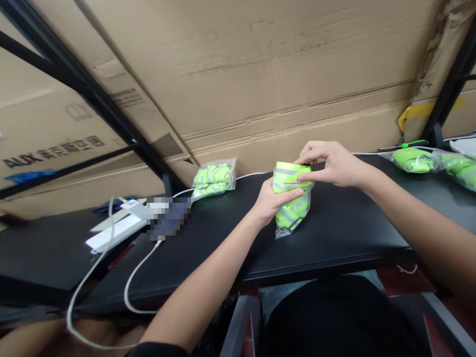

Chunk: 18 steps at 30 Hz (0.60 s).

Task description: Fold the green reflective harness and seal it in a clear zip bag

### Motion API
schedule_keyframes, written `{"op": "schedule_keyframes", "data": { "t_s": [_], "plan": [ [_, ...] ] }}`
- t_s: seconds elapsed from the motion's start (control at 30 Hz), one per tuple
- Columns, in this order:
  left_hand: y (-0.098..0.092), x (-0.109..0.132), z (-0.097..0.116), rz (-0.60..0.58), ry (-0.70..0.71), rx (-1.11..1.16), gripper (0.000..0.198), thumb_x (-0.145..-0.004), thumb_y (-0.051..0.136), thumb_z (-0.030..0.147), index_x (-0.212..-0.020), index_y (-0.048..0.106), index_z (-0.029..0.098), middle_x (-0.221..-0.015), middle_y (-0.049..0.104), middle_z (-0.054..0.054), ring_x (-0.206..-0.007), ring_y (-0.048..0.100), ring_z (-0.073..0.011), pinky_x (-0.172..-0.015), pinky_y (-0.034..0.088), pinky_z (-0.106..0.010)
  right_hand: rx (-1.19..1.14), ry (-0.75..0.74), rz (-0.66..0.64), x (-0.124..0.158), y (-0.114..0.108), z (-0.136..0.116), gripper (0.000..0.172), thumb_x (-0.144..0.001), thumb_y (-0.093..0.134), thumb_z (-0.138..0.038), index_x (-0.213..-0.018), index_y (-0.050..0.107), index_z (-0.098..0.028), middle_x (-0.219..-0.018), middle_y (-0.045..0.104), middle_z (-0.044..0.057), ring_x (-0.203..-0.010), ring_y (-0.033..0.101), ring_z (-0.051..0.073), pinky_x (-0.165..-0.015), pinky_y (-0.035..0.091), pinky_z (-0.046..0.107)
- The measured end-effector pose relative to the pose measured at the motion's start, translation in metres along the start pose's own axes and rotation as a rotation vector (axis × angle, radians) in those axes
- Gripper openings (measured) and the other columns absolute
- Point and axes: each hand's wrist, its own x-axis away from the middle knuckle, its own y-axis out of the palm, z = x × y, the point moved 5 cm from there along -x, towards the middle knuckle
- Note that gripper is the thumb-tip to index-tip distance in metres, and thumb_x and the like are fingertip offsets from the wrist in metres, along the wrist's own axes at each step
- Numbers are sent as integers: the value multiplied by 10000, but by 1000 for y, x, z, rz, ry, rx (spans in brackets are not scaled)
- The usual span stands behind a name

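One neon bundle [294, 212], centre frame: left hand [272, 201] clamps it, right hand [332, 163] pinches its top edge; yank too hard and the clear bag [284, 231] could rip imo.

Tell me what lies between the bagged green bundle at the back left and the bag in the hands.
In the head view, black tabletop, then the left hand, which grips the held bag; a white cable runs along behind.
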Motion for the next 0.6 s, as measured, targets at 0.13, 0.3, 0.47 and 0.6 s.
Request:
{"op": "schedule_keyframes", "data": {
  "t_s": [0.13,0.3,0.47,0.6],
  "plan": [
    [-6,1,-3,17,36,61,505,-584,921,311,-1034,752,154,-1009,772,-84,-897,729,-240,-864,570,-361,14,-77,11,-9,7,-2,245,-737,821,-315,-914,776,-151,-790,671,39,-717,588,163,-667,476,312],
    [-6,3,5,20,95,132,487,-626,896,379,-1039,751,166,-1045,765,-83,-921,723,-235,-858,565,-331,165,-243,-49,-13,8,-15,170,-840,735,-349,-824,783,-186,-955,724,88,-836,620,201,-745,488,349],
    [-3,4,13,21,111,145,404,-682,867,386,-1005,746,176,-935,764,-45,-841,720,-203,-798,563,-301,193,-239,-110,-15,6,-30,157,-885,647,-257,-959,775,-204,-993,728,84,-947,622,217,-797,492,348],
    [-3,5,19,61,173,45,443,-669,871,395,-1028,740,169,-994,760,-69,-899,716,-230,-831,555,-331,291,-189,-139,-15,8,-38,153,-857,672,-255,-955,786,-224,-972,707,83,-965,621,229,-894,436,413]
  ]
}}
